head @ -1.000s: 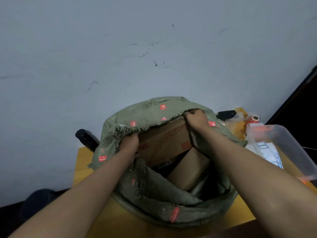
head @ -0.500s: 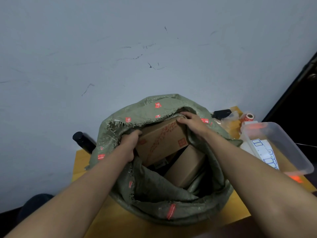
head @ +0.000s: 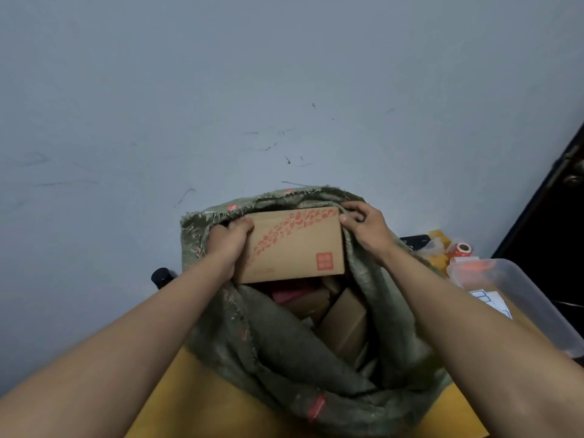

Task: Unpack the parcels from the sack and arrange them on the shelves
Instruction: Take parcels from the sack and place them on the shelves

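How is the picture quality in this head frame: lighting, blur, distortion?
Head view: dim, flat light with no glare; wide-angle stretch enlarges the forearms at the edges; the printed box between left hand and right hand reads fairly sharp; the sack interior lies in shadow, its parcels soft.

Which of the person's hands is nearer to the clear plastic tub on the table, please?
Right. The right hand grips the printed box on the side facing the clear plastic tub; the left hand grips the box's far side.
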